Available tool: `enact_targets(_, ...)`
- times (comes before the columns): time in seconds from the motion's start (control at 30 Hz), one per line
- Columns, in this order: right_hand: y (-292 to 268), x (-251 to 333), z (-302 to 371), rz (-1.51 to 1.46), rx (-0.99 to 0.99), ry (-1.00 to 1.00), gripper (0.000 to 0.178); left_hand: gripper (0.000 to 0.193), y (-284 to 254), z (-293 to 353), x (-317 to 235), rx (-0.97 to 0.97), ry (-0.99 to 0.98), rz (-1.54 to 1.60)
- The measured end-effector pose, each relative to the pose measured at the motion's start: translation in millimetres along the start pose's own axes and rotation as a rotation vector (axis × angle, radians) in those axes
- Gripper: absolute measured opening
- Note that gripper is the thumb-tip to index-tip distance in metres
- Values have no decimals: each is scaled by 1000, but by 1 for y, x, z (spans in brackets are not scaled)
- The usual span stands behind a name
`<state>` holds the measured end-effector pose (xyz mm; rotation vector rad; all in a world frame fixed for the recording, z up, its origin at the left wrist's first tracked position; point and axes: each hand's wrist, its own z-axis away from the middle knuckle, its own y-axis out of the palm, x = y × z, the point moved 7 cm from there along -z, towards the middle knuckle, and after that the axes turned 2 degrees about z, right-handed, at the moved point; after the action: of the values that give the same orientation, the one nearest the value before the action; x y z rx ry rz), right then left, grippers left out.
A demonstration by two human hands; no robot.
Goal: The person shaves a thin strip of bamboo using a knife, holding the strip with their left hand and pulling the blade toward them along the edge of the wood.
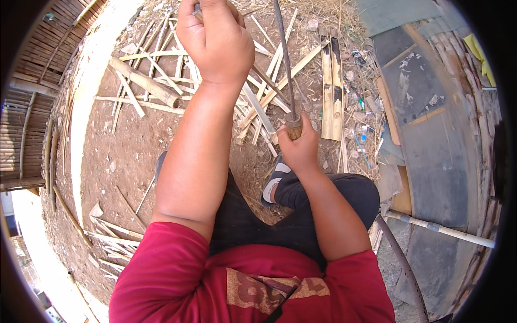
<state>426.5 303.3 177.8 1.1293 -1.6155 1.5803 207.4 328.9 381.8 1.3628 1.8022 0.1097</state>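
My left hand (218, 46) is raised at the top of the view, its fingers closed. A bit of something greyish shows between them, but its kind is hidden. Wrapped round a short wooden handle (294, 131), my right hand (301, 148) is above my knee. From that handle a long, thin, dark metal tool (285, 59) points up and away; I cannot tell whether it is a rod or a blade seen edge-on. Behind both hands, split bamboo strips (261, 110) lie crossed on the dirt.
A thick bamboo pole (145, 81) lies at the left, and two scorched bamboo halves (332, 97) at the right. More strips (116, 247) are piled at lower left. Dark panels (425, 129) line the right side, with a pale pole (452, 231) across them. A slatted wall (35, 107) stands left.
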Motion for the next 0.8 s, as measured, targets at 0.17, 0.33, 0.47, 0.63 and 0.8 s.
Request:
enact_targets(0.17, 23, -58, -7, 296, 191, 190, 47, 45, -9, -3, -2, -2, -75, -5)
enact_targets(0.33, 10, -35, -7, 174, 178, 210, 39, 45, -8, -3, -2, -7, -51, -15)
enact_targets(0.47, -17, 18, -2, -39, 87, 99, 40, 46, -3, 0, -3, 20, -30, -11)
enact_targets(0.63, 19, -40, 24, 231, 125, 184, 45, 43, -4, 3, -3, -35, 22, -143)
enact_targets(0.8, 12, -29, 14, 224, 255, 301, 48, 40, -19, -11, 3, -69, -50, -34)
